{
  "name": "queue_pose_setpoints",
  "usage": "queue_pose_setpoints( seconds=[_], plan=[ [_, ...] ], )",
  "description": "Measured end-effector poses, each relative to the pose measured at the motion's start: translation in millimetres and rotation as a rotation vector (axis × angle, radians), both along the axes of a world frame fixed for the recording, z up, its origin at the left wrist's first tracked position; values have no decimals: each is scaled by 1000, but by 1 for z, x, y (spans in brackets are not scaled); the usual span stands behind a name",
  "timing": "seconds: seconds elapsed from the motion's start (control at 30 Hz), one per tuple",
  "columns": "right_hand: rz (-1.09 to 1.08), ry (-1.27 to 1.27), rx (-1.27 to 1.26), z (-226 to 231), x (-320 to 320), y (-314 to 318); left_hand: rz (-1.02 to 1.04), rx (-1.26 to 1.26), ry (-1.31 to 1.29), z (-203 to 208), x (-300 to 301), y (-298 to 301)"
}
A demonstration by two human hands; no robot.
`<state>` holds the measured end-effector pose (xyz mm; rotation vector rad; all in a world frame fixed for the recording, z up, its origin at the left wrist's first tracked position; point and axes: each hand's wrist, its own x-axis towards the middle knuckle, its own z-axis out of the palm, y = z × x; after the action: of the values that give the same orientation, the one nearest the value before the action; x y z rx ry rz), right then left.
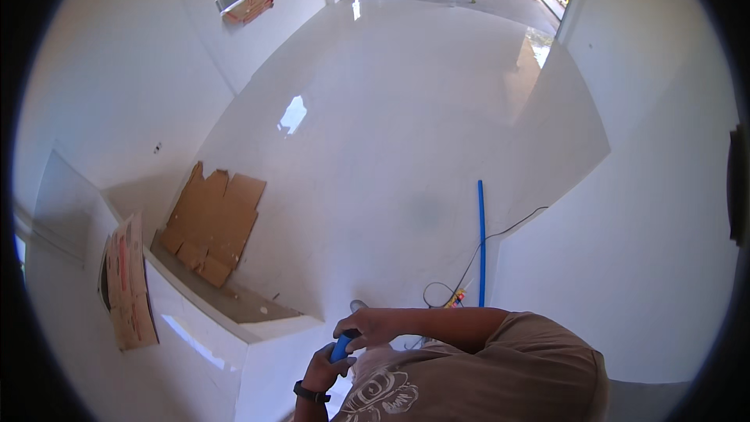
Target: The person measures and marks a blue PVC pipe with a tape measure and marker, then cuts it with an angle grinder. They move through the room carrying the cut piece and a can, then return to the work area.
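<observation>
Close to my body, a short piece of blue pipe (pixel 340 349) is between my two hands. My left hand (pixel 322 369), with a black watch (pixel 311 393) on its wrist, wraps the pipe's lower part. Around the upper end, by a dark part I cannot make out, are the closed fingers of my right hand (pixel 369 327). On the floor to the right lies a long blue pipe (pixel 482 242), apart from both hands.
A thin black cable (pixel 504 230) crosses the long pipe and loops near a small yellow and red item (pixel 455 298). Flattened cardboard (pixel 211 223) lies at the left; another cardboard piece (pixel 129 285) rests on a low white wall (pixel 183 289). A glossy pale floor (pixel 391 133) extends ahead.
</observation>
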<state>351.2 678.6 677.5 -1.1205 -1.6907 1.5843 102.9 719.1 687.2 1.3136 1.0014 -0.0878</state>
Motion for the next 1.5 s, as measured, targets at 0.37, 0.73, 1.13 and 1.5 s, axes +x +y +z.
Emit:
queue_pose_setpoints(
  seconds=[0.37,0.73,1.13,1.5],
  plan=[
    [-430,-209,-362,30,158,175,-613,1028,-153,19,208,243],
    [-614,-239,125,47,443,237,-807,686,-115,46,524,369],
    [-767,-271,-47,71,772,379,-540,886,-344,38,847,480],
    [-1068,-418,-92,115,1083,421,-1122,560,-570,72,1240,594]
  ],
)
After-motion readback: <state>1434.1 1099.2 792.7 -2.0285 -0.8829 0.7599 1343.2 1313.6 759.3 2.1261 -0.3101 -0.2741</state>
